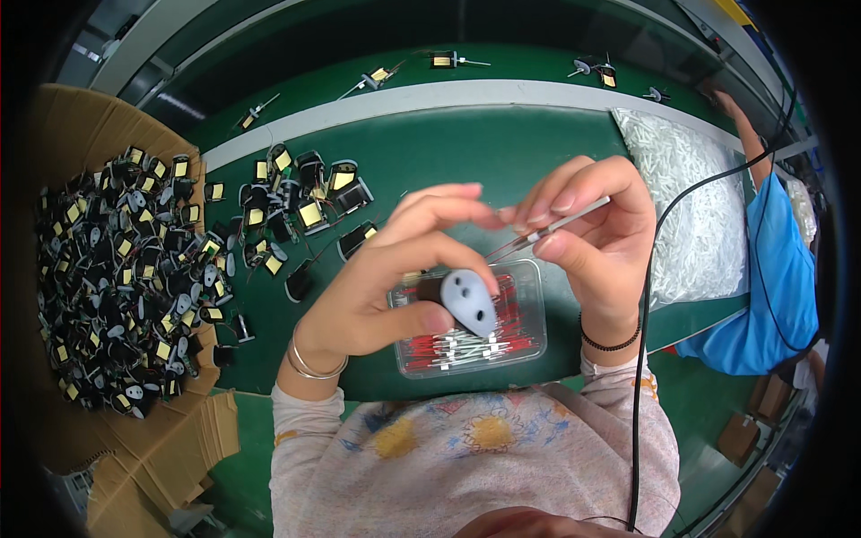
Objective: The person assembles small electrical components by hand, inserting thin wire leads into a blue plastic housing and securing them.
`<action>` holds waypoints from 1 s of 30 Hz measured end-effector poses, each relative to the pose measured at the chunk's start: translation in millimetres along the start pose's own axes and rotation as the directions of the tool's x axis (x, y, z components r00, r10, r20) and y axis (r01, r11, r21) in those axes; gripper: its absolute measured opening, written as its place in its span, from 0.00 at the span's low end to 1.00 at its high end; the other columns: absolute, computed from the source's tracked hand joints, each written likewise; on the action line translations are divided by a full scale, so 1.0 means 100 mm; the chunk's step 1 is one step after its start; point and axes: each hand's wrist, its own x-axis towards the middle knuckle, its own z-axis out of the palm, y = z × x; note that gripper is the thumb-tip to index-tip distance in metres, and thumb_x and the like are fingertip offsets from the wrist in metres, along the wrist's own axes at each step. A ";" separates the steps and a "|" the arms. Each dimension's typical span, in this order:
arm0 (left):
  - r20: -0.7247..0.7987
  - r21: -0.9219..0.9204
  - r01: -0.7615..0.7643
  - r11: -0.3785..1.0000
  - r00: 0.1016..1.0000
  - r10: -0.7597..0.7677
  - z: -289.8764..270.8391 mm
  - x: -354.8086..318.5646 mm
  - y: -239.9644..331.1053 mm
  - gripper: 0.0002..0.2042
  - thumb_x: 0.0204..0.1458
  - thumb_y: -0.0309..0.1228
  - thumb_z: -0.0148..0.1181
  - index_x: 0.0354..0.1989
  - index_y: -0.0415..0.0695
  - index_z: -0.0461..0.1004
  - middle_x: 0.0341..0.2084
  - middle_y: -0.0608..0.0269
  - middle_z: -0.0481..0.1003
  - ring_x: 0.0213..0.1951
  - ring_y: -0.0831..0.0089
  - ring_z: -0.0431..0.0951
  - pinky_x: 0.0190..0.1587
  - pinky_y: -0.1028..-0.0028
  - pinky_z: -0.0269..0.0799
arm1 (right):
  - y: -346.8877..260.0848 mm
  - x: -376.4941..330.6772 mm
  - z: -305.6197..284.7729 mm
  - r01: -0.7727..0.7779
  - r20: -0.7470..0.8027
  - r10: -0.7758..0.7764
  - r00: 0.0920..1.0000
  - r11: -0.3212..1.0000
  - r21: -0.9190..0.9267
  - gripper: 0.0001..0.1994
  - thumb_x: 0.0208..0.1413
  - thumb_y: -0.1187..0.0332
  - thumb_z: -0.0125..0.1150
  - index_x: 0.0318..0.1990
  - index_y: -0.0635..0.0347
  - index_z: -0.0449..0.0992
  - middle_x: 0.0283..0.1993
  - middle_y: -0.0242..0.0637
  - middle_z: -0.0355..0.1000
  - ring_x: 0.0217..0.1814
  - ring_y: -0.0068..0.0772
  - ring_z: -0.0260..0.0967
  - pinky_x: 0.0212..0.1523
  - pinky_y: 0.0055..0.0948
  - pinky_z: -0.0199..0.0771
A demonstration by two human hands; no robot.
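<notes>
My left hand (363, 282) is closed around a small black part with a grey oval end cap (466, 300). Dark holes show in the cap, which faces up. In front of my chest, my right hand (605, 233) pinches a thin white sleeve (581, 216) between thumb and fingers. Fine wires (509, 248) run from it toward the part in my left hand; their exact ends are hard to make out. Beneath both hands sits a clear plastic box (541, 336) holding red and white wire pieces (448, 348).
At the left stands a cardboard box (108, 112) full of similar black parts. More black parts (305, 193) lie piled on the green table (448, 143). A bag of white sleeves (695, 206) rests at right, beside a black cable (647, 305). Another person's blue garment (762, 287) shows beyond.
</notes>
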 end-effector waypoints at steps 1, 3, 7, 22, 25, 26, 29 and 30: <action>0.047 0.002 0.021 1.000 0.999 -0.021 -0.01 0.01 0.01 0.18 0.45 0.45 0.60 0.37 0.43 0.76 0.45 0.55 0.69 0.58 0.55 0.58 0.59 0.59 0.50 | 0.00 0.00 0.01 0.010 0.019 -0.009 1.000 0.999 -0.046 0.14 0.44 0.86 0.60 0.39 0.69 0.68 0.38 0.44 0.70 0.42 0.33 0.72 0.46 0.31 0.75; 0.091 0.004 0.043 0.999 0.995 -0.043 -0.04 0.00 0.02 0.18 0.44 0.44 0.61 0.37 0.42 0.76 0.42 0.57 0.69 0.56 0.56 0.60 0.58 0.60 0.52 | -0.02 0.00 0.02 -0.009 0.049 0.015 0.999 0.993 -0.116 0.13 0.43 0.86 0.60 0.39 0.69 0.70 0.37 0.43 0.70 0.41 0.33 0.72 0.45 0.31 0.75; 0.073 0.008 0.038 0.999 0.997 -0.039 -0.06 0.01 0.02 0.18 0.43 0.43 0.63 0.36 0.42 0.76 0.39 0.59 0.71 0.53 0.57 0.65 0.55 0.62 0.58 | -0.13 0.05 0.00 -0.039 0.170 0.122 0.978 0.905 -0.423 0.10 0.43 0.84 0.60 0.35 0.69 0.72 0.35 0.43 0.71 0.39 0.32 0.72 0.42 0.28 0.74; -0.267 0.396 -0.258 0.881 0.886 0.379 0.15 0.02 -0.16 0.19 0.35 0.22 0.66 0.40 0.40 0.73 0.35 0.58 0.79 0.39 0.65 0.79 0.46 0.65 0.68 | -0.32 -0.15 0.15 0.265 0.057 -0.297 0.953 0.731 -0.629 0.09 0.49 0.74 0.59 0.34 0.64 0.65 0.26 0.43 0.67 0.30 0.39 0.69 0.30 0.30 0.73; -0.203 0.478 -0.267 0.837 0.893 0.401 0.15 0.02 -0.14 0.18 0.35 0.20 0.64 0.39 0.40 0.72 0.35 0.58 0.79 0.40 0.64 0.79 0.47 0.64 0.66 | -0.32 -0.13 0.13 0.275 0.111 -0.269 0.957 0.711 -0.647 0.09 0.47 0.76 0.60 0.33 0.65 0.66 0.27 0.44 0.68 0.30 0.39 0.70 0.31 0.30 0.73; -0.200 0.479 -0.258 0.839 0.899 0.390 0.15 0.02 -0.13 0.18 0.34 0.20 0.63 0.39 0.41 0.73 0.35 0.58 0.79 0.40 0.64 0.79 0.48 0.64 0.65 | -0.32 -0.12 0.13 0.271 0.115 -0.262 0.958 0.706 -0.655 0.09 0.46 0.77 0.61 0.33 0.65 0.66 0.27 0.44 0.68 0.31 0.40 0.70 0.31 0.30 0.73; -0.193 0.495 -0.245 0.833 0.904 0.381 0.16 0.01 -0.10 0.18 0.35 0.19 0.63 0.39 0.41 0.73 0.34 0.58 0.79 0.40 0.64 0.79 0.49 0.63 0.64 | -0.32 -0.12 0.17 0.274 0.118 -0.267 0.956 0.681 -0.679 0.10 0.43 0.78 0.63 0.32 0.66 0.67 0.26 0.44 0.69 0.31 0.40 0.71 0.31 0.31 0.73; -0.192 0.510 -0.241 0.826 0.904 0.382 0.16 0.01 -0.09 0.17 0.35 0.20 0.63 0.39 0.41 0.73 0.34 0.58 0.79 0.40 0.64 0.79 0.49 0.63 0.64 | -0.33 -0.12 0.18 0.277 0.117 -0.274 0.955 0.671 -0.687 0.10 0.42 0.79 0.63 0.32 0.67 0.68 0.26 0.44 0.69 0.30 0.40 0.71 0.31 0.31 0.73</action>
